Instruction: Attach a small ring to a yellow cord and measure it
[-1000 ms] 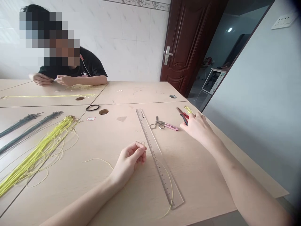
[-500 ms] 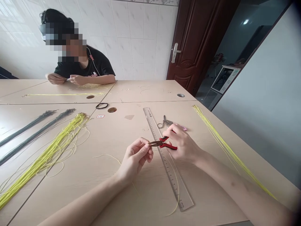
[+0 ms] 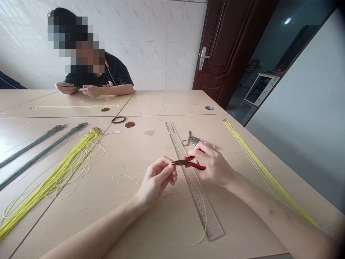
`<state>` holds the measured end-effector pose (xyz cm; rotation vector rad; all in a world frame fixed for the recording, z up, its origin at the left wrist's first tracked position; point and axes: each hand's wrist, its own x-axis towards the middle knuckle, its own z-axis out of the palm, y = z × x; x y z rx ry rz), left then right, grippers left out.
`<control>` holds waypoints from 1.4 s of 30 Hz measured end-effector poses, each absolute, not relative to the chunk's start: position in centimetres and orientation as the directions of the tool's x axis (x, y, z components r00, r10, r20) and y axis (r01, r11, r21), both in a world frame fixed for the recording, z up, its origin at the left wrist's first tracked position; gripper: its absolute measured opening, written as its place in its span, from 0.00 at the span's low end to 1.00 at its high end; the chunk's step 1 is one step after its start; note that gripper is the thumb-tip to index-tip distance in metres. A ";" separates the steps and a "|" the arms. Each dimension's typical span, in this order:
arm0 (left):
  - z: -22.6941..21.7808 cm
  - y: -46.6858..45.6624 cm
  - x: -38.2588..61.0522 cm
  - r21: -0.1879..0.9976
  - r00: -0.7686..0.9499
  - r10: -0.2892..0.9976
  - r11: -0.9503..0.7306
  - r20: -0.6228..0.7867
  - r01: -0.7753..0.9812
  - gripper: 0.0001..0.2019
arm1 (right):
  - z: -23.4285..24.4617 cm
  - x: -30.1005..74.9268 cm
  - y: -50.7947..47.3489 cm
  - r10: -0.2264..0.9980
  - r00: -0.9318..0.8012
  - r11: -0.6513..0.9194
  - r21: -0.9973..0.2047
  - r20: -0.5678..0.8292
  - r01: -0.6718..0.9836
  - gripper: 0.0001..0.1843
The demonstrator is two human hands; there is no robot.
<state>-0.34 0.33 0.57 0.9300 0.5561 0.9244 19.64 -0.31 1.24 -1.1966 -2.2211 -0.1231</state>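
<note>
My left hand (image 3: 156, 180) is closed, thumb and fingertips pinched at the end of a thin yellow cord (image 3: 205, 212); the pinched bit is tiny and mostly hidden. Red-handled pliers (image 3: 195, 166) are in my right hand (image 3: 211, 163), its fingers wrapped round the grips. Their narrow jaws point left and meet my left fingertips. Loose lengths of the cord lie on the table, left of my left hand and curving over a clear ruler (image 3: 192, 187). That ruler runs lengthwise beneath the pliers.
Scissors (image 3: 198, 139) lie beyond my right hand. Yellow cord bundles lie left (image 3: 61, 172) and right (image 3: 258, 169), with grey cord bundles (image 3: 45, 151) farther left. A black ring (image 3: 118, 119) and a tape roll (image 3: 208, 108) are farther back. A co-worker (image 3: 99, 79) sits across the table.
The view has shifted slightly. My hands and the pliers hold nearly the same pose, jaws still at my left fingertips. The co-worker's hands have moved a little.
</note>
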 end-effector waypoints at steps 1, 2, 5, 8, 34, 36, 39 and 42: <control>0.6 0.3 -0.3 0.866 0.510 0.860 0.273 -0.024 -0.419 0.09 | 1.2 19.7 -0.3 0.729 -0.408 0.589 -0.200 0.550 0.783 0.06; 0.6 0.3 -0.4 0.871 0.509 0.860 0.268 -0.024 -0.412 0.09 | 1.3 19.7 -0.3 0.729 -0.408 0.591 -0.205 0.550 0.780 0.05; 0.6 0.3 -0.3 0.890 0.503 0.864 0.246 -0.021 -0.384 0.09 | 1.3 19.8 -0.2 0.735 -0.410 0.597 -0.227 0.540 0.770 0.05; 0.7 0.2 -0.2 0.922 0.487 0.873 0.195 -0.008 -0.335 0.10 | 1.3 19.7 -0.3 0.756 -0.401 0.590 -0.273 0.517 0.760 0.05; 1.5 -1.9 -1.1 0.562 0.608 0.468 -0.826 0.641 0.044 0.11 | 1.0 16.5 -2.1 0.954 -0.135 0.255 -0.493 0.267 0.832 0.08; 1.4 -1.9 -0.9 0.547 0.609 0.463 -0.835 0.645 0.056 0.12 | 0.7 16.8 -1.7 0.955 -0.103 0.231 -0.482 0.278 0.845 0.07; 1.4 -1.8 -0.8 0.498 0.654 0.388 -0.867 0.650 0.020 0.12 | 0.6 17.6 -1.0 0.947 -0.060 0.211 -0.471 0.314 0.856 0.03; 1.8 -1.8 -1.1 0.515 0.653 0.343 -0.853 0.675 -0.085 0.12 | 0.9 18.5 -0.5 0.930 -0.040 0.214 -0.452 0.364 0.866 0.04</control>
